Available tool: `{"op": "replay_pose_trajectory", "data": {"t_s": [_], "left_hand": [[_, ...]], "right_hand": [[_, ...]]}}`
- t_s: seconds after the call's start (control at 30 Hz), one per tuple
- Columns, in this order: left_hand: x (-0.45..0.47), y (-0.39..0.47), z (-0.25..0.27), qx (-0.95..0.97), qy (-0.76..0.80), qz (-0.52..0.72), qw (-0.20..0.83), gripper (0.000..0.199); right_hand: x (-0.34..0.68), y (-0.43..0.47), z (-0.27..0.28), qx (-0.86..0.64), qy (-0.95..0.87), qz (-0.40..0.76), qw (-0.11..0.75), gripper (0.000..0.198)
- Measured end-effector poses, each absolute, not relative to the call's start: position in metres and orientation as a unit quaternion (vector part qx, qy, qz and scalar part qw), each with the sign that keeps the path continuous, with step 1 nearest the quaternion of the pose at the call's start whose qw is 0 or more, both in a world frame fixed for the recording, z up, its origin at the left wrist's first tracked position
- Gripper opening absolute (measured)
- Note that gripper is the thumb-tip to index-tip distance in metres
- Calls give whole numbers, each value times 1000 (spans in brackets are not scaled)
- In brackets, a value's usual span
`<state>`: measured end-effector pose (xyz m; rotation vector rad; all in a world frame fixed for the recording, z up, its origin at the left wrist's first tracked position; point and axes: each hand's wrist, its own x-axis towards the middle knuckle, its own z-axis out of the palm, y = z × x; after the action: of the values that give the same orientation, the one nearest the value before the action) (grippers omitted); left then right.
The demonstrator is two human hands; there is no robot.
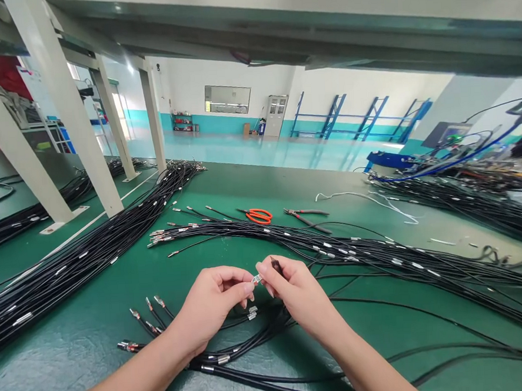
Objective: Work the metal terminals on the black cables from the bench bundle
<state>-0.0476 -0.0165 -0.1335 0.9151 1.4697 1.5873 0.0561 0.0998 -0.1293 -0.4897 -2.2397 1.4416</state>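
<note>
My left hand [220, 292] and my right hand [288, 279] meet over the table, both with fingers pinched on a small silver connector [257, 278]. A bit of red shows beside it at the left fingertips. Against the right index finger sits a dark brown-black piece [276, 266] whose kind I cannot make out. Below the hands lie a few loose silver pieces [252, 313]. Under my wrists runs a bundle of black cables [248, 345], with silver and red connector ends [129, 346] pointing left.
Beyond the hands lies a long black cable bundle [290, 236] with white labels. Orange-handled scissors [259, 215] and cutting pliers [307, 217] rest behind it. Another thick cable bundle [113, 234] is on the left, near pale metal posts [74, 112]. A shelf [277, 29] hangs overhead.
</note>
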Motion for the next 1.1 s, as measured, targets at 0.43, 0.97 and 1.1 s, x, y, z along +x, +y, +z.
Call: {"op": "replay_pose_trajectory", "data": {"t_s": [0.43, 0.97, 1.1], "left_hand": [[-49, -14, -136, 336, 593, 629, 375, 9], [-46, -15, -136, 334, 603, 630, 359, 8], [-45, -14, -136, 325, 602, 636, 357, 9]], "right_hand": [[56, 96, -126, -174, -820, 487, 247, 34], [58, 99, -123, -137, -859, 437, 232, 27], [57, 100, -123, -140, -861, 432, 229, 27]]}}
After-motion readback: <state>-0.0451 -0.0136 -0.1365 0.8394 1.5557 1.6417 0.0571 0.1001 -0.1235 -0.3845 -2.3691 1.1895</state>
